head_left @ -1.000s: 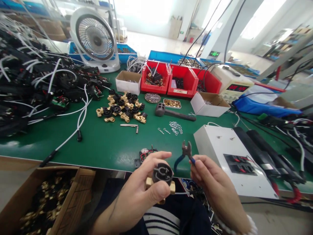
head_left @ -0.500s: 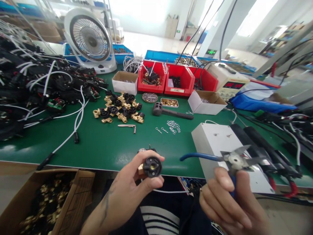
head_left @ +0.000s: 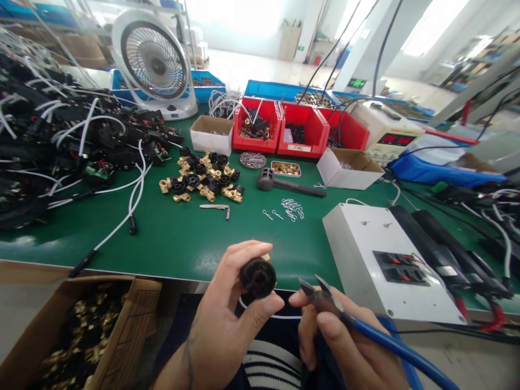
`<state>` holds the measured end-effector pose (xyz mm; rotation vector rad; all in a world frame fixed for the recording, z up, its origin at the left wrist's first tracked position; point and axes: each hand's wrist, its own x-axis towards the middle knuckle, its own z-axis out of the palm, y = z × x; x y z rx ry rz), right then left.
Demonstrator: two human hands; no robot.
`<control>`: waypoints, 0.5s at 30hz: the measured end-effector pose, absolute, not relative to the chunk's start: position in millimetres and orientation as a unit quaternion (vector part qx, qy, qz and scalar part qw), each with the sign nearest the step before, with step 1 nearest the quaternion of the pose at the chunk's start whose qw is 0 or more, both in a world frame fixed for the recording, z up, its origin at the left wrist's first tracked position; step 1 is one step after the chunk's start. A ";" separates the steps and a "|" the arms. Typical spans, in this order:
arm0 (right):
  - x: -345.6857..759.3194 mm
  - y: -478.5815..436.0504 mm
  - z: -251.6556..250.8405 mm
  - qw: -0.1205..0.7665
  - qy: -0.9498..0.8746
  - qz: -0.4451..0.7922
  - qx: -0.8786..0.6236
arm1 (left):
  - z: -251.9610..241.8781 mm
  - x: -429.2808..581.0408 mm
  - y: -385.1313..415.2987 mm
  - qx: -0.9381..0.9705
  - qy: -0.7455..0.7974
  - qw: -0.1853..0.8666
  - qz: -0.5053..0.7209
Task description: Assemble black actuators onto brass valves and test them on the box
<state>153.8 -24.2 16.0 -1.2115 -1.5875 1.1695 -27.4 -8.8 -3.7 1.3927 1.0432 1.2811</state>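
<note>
A round black fitting is pinched between the thumb and fingers of my left hand, its round face toward me. My right hand holds blue-handled cutting pliers near their head; the jaws are parted and point up and left, a short way right of the fitting. Beyond my hands, on the green table, lie small metal clips, a silver L-shaped tool and a black mallet. A pile of brass and black fittings sits behind the L-shaped tool.
At the left are heaped black parts with white cables and a fan. Red bins and white boxes line the back. A grey control box stands right; a carton of fittings is low left.
My right hand has moved left toward the fitting, and the pliers have turned, their jaws now pointing up and left. The black fitting has been tilted in my left hand.
</note>
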 end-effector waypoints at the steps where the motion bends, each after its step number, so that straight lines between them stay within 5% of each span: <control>1: 151.0 -24.5 16.7 0.389 -0.615 0.487 -0.482 | -4.5 -26.9 -8.9 0.572 0.428 0.464 0.524; 8: 133.3 -22.0 18.8 0.314 -0.451 0.693 -0.466 | -11.3 -22.0 -8.4 0.606 0.442 0.363 0.553; 15: 129.5 -22.0 14.4 0.334 -0.411 0.735 -0.424 | -16.8 -19.4 -7.1 0.633 0.431 0.305 0.565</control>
